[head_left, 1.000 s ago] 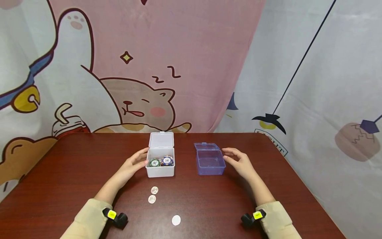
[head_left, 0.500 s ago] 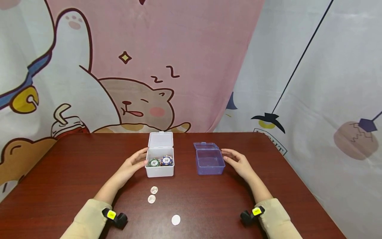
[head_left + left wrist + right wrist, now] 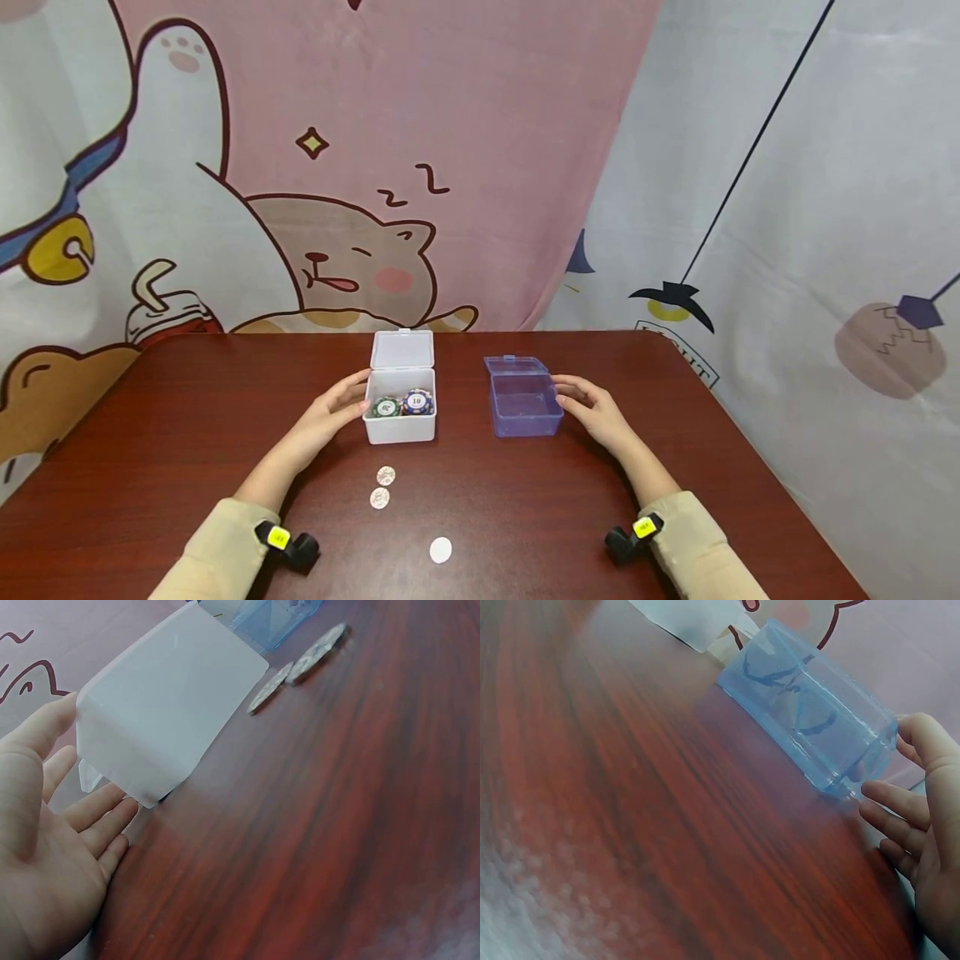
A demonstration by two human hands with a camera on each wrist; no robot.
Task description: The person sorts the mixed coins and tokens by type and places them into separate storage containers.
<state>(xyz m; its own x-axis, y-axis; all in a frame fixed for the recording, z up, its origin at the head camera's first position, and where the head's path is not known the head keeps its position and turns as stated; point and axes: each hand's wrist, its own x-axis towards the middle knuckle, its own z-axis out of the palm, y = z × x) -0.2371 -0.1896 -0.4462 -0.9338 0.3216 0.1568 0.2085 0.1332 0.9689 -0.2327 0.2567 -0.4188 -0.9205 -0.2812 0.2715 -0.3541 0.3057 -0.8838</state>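
On the table stands a white plastic box [image 3: 400,430] with its lid [image 3: 402,349] tipped up at the back. Inside it lie a green-edged poker chip [image 3: 386,407] and a blue-edged one marked 10 [image 3: 417,402]. My left hand [image 3: 330,415] rests against the box's left side, thumb at the upper edge and the other fingers loosely extended, as the left wrist view shows. To the right is a clear blue plastic box [image 3: 527,427], lid raised, with nothing visible inside. With relaxed fingers, my right hand [image 3: 598,415] touches its right side near the rim.
Two small patterned coin-like discs [image 3: 386,476] lie in front of the white box. A plain white disc [image 3: 441,550] is nearer the table's front. Behind the reddish-brown table [image 3: 480,500] hangs a cartoon-printed cloth [image 3: 510,167]. Both wrists carry black cameras.
The head view drifts very slightly. Both hands stay beside their boxes, and the boxes, chips and discs keep their places.
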